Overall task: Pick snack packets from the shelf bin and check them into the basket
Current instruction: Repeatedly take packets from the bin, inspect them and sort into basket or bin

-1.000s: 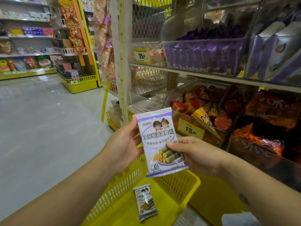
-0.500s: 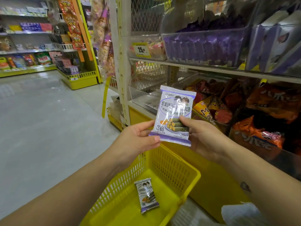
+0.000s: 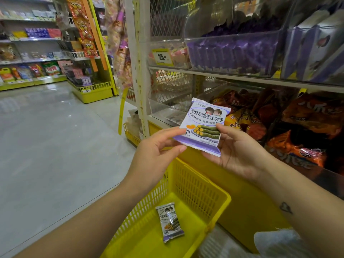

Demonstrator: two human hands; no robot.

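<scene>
Shop shelves stand all around us. At the upper left of the frame, far shelves (image 3: 28, 53) hold many bright bags, and a shiny grey floor (image 3: 46, 146) fills the left side. At the upper right, a clear bin (image 3: 232, 53) on the shelf is packed with purple packets. A yellow price tag (image 3: 162, 56) sits just left of it. Below that shelf, at the right, lie big orange bags (image 3: 307, 116).

We hold one snack packet (image 3: 202, 125) up in the middle of the frame with both hands. It is white and purple, with a picture of green rolls on it, and it tilts a little to the right. Our left hand (image 3: 154, 155) pinches the lower left corner between thumb and fingers. Our right hand (image 3: 240, 153) grips the lower right side, with the thumb on the front and the fingers curled behind. So both sets of fingers are clamped on the packet.

It is up in the air above the yellow basket (image 3: 219, 200) and does not touch it. That basket sits at the bottom middle of the frame, right by the yellow base of the shelf. On its bottom lies a second packet (image 3: 170, 221) of the same kind, face up, apart from the walls.
</scene>
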